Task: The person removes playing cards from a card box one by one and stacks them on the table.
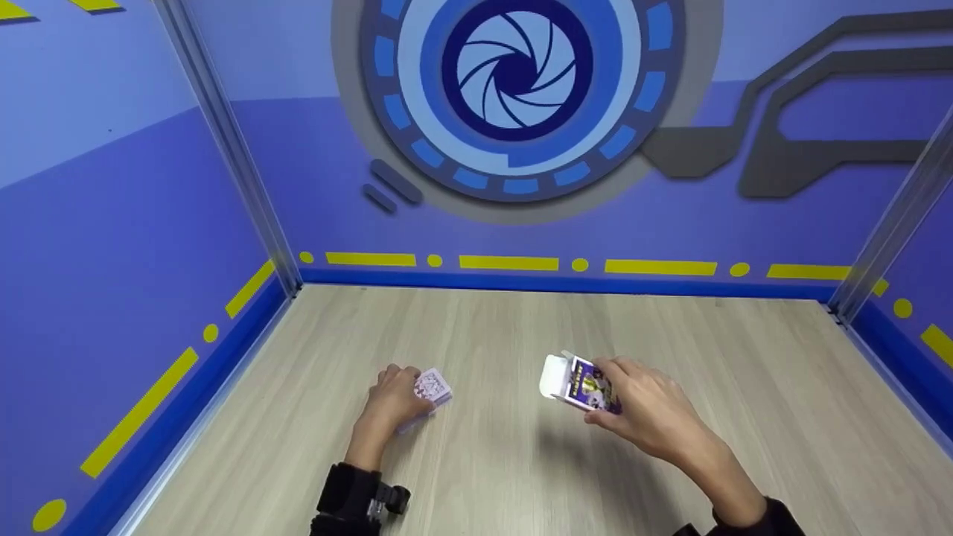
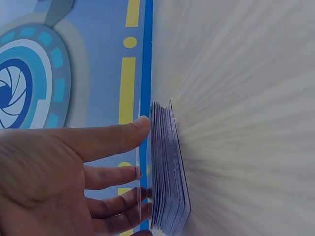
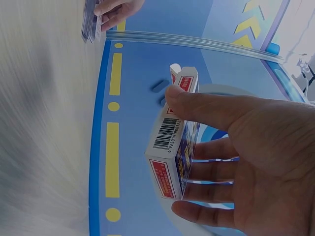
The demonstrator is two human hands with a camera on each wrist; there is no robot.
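A stack of playing cards point(image 1: 432, 385) with a patterned top lies on the table, left of centre. My left hand point(image 1: 391, 394) reaches over it, thumb on one side and fingers on the other. In the left wrist view the cards point(image 2: 165, 167) show edge-on and slightly fanned, with a thin sheet standing apart from them near the fingers. My right hand point(image 1: 655, 406) grips a small purple-and-white card box point(image 1: 592, 385) above the table, its white end flap open toward the left. The right wrist view shows the thumb on the box's point(image 3: 167, 135) barcode side.
The wood-grain table point(image 1: 491, 476) is enclosed by a blue back wall point(image 1: 298, 171) and side walls with yellow markings. Metal corner posts point(image 1: 238, 156) stand at the back left and back right.
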